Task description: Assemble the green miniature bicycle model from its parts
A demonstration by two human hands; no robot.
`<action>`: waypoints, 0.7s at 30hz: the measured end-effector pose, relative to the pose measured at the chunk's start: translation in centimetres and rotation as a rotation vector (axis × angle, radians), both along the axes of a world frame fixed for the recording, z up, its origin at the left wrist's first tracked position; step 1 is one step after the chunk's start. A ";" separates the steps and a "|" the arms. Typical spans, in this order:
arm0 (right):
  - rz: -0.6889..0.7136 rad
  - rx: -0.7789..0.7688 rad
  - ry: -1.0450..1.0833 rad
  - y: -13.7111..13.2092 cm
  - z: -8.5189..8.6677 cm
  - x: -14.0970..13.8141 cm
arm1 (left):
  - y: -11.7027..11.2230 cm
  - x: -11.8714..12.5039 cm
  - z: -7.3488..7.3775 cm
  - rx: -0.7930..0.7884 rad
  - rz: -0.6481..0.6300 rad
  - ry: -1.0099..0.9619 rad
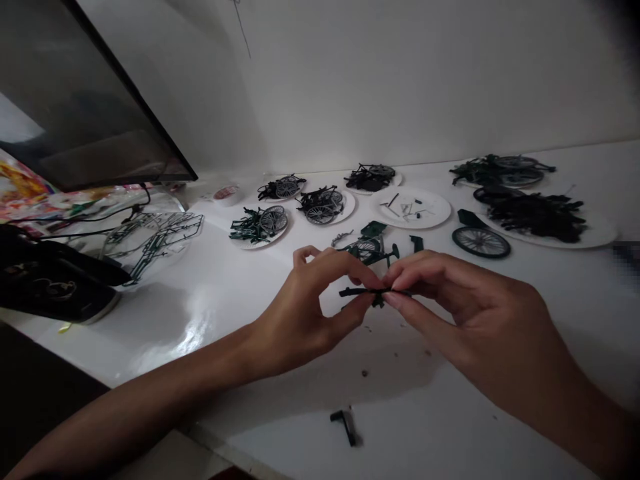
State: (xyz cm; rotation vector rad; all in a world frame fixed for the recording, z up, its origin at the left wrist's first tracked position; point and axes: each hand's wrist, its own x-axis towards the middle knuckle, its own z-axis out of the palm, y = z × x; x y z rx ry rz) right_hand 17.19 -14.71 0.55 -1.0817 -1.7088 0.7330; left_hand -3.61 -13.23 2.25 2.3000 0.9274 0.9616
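My left hand (310, 307) and my right hand (450, 300) meet above the white table (210, 307), each pinching one end of a thin black plastic model part (367, 292). Both hands have their fingers closed on it. Just behind the hands lies a partly built dark green model bicycle (370, 248). A loose spoked wheel (481, 241) rests to the right of it.
Several white plates (434, 213) with model bicycle parts line the back. A larger plate (597, 233) of black parts is at right. Empty sprue frames (155, 243) and a dark monitor (85, 100) stand left. A small black piece (345, 423) lies near the front edge.
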 end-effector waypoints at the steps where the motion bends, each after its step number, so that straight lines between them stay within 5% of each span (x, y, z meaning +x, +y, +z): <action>1: -0.008 0.000 0.002 0.0 0.0 0.0 | 0.0 0.0 0.0 -0.001 -0.002 -0.004; 9: -0.073 -0.070 0.054 0.3 0.6 -0.3 | 0.1 0.2 -0.2 0.030 -0.028 -0.080; 21: 0.015 -0.326 0.310 0.0 1.1 0.3 | 0.0 0.2 -0.4 0.346 0.062 0.013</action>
